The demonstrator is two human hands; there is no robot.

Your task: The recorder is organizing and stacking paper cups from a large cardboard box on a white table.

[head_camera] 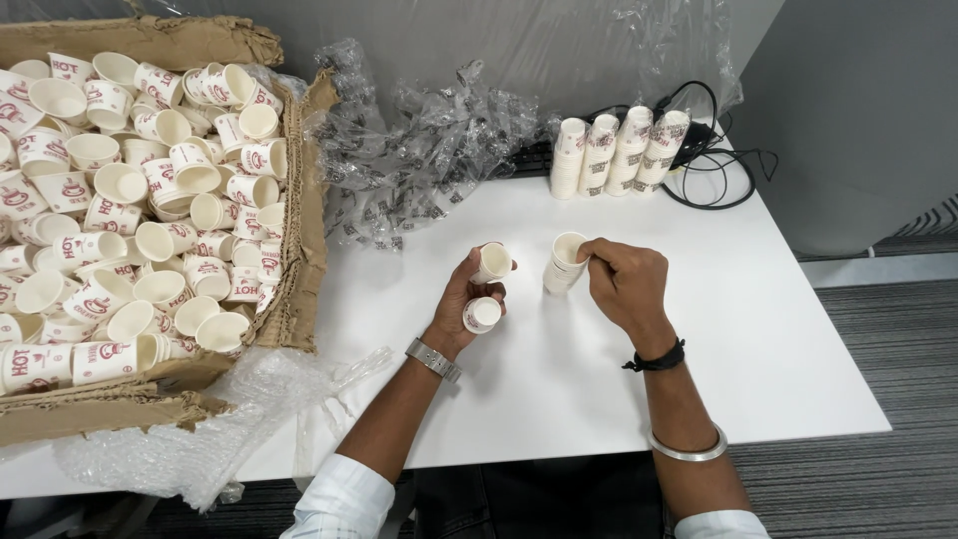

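Currently, four cup stacks [619, 152] stand finished at one o'clock; left hand [461, 299] grips two paper cups [486, 289], right hand [624, 282] pinches a short stack [564, 264]; carton [299, 250] at nine o'clock remains full.

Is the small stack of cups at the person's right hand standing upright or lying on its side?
Roughly upright, leaning slightly: the small stack of cups has its open mouth facing up, and the right hand pinches its rim.

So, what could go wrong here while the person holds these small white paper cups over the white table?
1. The left hand holds two small white paper cups at once; one could slip out.
2. The right hand pinches the rim of a short stack of cups; a hard pinch may crush it.
3. The four stacks of paper cups stand beside the black cables; a tug could possibly topple them.
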